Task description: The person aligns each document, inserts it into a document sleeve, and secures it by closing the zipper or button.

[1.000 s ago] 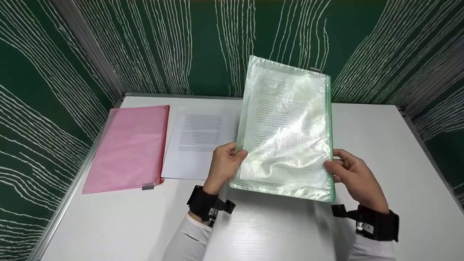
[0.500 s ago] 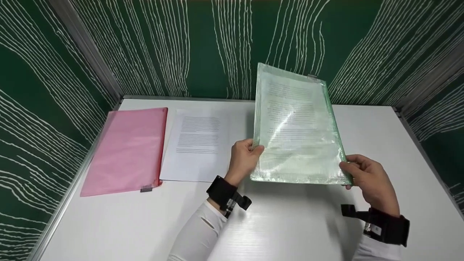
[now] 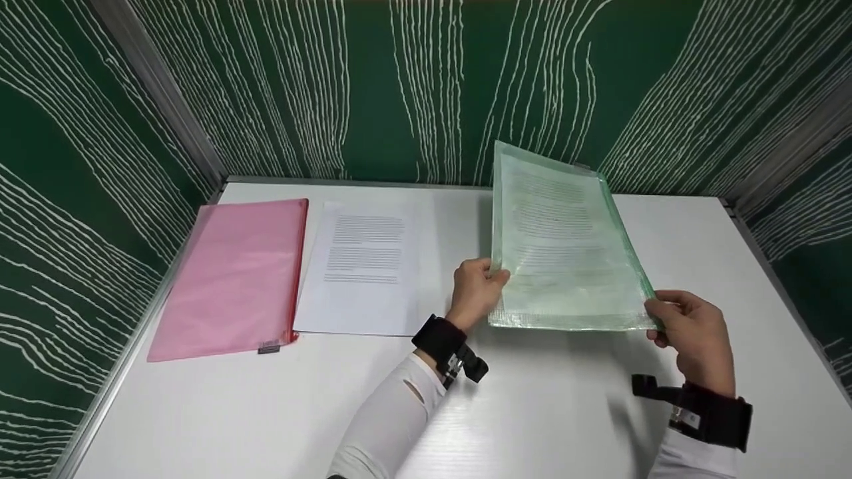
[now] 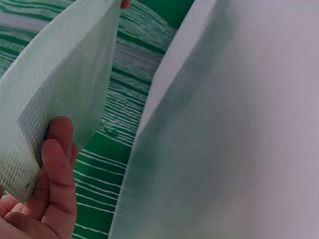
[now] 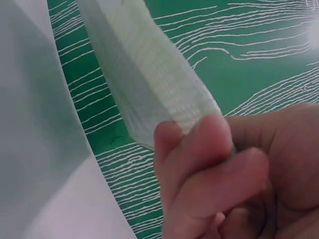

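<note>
Green folder (image 3: pixel 566 246) shifted right — left hand (image 3: pixel 476 294) pinches one side, right hand (image 3: pixel 697 332) pinches opposite.

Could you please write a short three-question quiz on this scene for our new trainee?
1. True or false: the left hand and the right hand both hold the green folder.
2. In the head view, what lies on the table just right of the pink folder? (a) a stapler (b) a printed sheet (c) a pen
3. Fill in: the pink folder's long edge nearest the sheet is ____ in colour.

Key:
1. True, one at each side edge.
2. b
3. Red
</note>
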Motion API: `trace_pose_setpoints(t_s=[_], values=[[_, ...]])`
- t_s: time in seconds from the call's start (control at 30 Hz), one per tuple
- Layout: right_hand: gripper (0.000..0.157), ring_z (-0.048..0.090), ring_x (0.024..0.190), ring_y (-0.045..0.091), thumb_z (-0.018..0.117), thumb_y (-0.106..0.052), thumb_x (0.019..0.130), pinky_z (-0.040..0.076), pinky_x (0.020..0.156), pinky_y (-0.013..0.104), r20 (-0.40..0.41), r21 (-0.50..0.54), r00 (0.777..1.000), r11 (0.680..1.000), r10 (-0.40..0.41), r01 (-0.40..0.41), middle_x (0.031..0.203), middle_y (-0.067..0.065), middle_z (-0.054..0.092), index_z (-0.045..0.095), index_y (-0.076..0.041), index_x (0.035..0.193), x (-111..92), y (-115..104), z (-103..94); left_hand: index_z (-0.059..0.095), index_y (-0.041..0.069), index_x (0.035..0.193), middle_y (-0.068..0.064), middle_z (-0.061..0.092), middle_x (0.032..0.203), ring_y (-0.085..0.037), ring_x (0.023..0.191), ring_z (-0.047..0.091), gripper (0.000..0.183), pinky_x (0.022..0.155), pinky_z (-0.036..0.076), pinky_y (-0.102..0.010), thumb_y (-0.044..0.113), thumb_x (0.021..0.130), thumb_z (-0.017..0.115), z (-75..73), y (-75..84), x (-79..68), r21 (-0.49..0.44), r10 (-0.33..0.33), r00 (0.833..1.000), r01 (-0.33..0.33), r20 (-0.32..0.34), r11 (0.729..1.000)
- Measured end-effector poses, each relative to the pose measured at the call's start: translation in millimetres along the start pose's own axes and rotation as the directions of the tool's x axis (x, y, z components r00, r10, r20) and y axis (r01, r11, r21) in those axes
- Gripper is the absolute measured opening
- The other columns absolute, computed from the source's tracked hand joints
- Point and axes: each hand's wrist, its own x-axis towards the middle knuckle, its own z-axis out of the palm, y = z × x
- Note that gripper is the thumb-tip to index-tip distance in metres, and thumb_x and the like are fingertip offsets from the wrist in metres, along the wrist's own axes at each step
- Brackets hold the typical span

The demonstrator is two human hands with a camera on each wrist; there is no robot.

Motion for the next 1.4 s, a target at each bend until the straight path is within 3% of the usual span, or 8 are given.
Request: trace_pose_setpoints(t_s=[0.27,0.47,0.67,0.8,0.93,1.13,1.23,1.4], values=[[0.039,0.061,0.058,0.007,0.052,-0.01,0.101,0.052,0.055,0.021,-0.064,-0.034,0.998,0.999,0.019,-0.021,0.079,-0.008,0.065,0.051,0.013,0.132,3,5,-0.1,0.071,0.006,0.078,0.001,0.068,0.075,-0.008,0.057,0.053,0.017,0.056,0.043,-0.021,0.01,0.094,0.071,20.1,-6.5,7.9,0.023,-0.086,0.996,0.086,0.026,0.996],[0.041,0.063,0.059,0.008,0.052,-0.008,0.099,0.053,0.057,0.022,-0.082,-0.012,0.996,0.999,0.038,-0.039,0.084,-0.007,0.064,0.052,0.015,0.133,6,8,-0.2,0.057,0.01,0.067,0.005,0.051,0.063,-0.009,0.056,0.047,0.031,0.053,0.038,-0.023,0.011,0.096,0.071,28.4,-13.9,13.4,0.036,-0.138,0.99,0.137,0.042,0.99],[0.042,0.064,0.061,0.008,0.05,-0.004,0.097,0.054,0.058,0.021,-0.09,-0.008,0.994,0.998,0.061,-0.062,0.085,-0.007,0.064,0.051,0.015,0.134,8,12,-0.4,0.069,0.006,0.076,0.003,0.055,0.071,-0.011,0.063,0.05,0.021,0.057,0.039,-0.024,0.014,0.095,0.071,31.9,-17.3,15.5,0.104,-0.154,0.986,0.147,0.061,0.984],[0.038,0.064,0.059,0.009,0.05,-0.002,0.096,0.054,0.057,0.022,-0.099,0.005,0.991,0.996,0.086,-0.086,0.082,-0.004,0.064,0.052,0.015,0.131,10,15,0.5,0.068,0.007,0.076,0.003,0.055,0.072,-0.013,0.066,0.05,0.023,0.061,0.04,-0.025,0.018,0.096,0.071,32.1,-18.5,16.1,0.157,-0.18,0.98,0.166,0.08,0.973],[0.039,0.063,0.057,0.008,0.051,-0.001,0.096,0.054,0.054,0.023,-0.12,0.0,0.987,0.994,0.108,-0.109,0.079,-0.002,0.063,0.051,0.015,0.132,13,18,2.9,0.064,0.009,0.076,0.002,0.056,0.074,-0.015,0.07,0.052,0.027,0.064,0.042,-0.029,0.025,0.096,0.073,32.7,-19.4,17.2,0.224,-0.197,0.979,0.181,0.048,0.958],[0.039,0.066,0.054,0.01,0.052,-0.001,0.097,0.057,0.054,0.025,-0.168,0.042,0.975,0.99,0.143,-0.138,0.074,0.0,0.062,0.05,0.014,0.133,17,23,4.3,0.065,0.005,0.099,-0.008,0.069,0.096,-0.022,0.091,0.066,0.015,0.075,0.051,-0.035,0.02,0.095,0.07,34.9,-17.6,19.4,0.301,-0.143,0.99,0.139,-0.01,0.943],[0.035,0.067,0.054,0.011,0.054,-0.001,0.098,0.059,0.057,0.026,-0.179,0.093,0.97,0.984,0.166,-0.151,0.076,-0.001,0.062,0.051,0.012,0.131,18,24,3.5,0.064,0.001,0.117,-0.013,0.072,0.105,-0.025,0.098,0.068,0.025,0.08,0.053,-0.037,0.014,0.096,0.066,36.6,-16.2,19.8,0.309,-0.116,0.993,0.109,0.004,0.945],[0.034,0.07,0.057,0.012,0.055,-0.001,0.098,0.061,0.064,0.029,-0.166,0.127,0.968,0.977,0.189,-0.169,0.079,-0.001,0.062,0.05,0.011,0.13,18,26,2.4,0.06,-0.002,0.129,-0.016,0.071,0.111,-0.025,0.102,0.068,0.035,0.083,0.055,-0.036,0.014,0.097,0.063,39.0,-16.6,18.4,0.327,-0.123,0.991,0.099,0.053,0.94]])
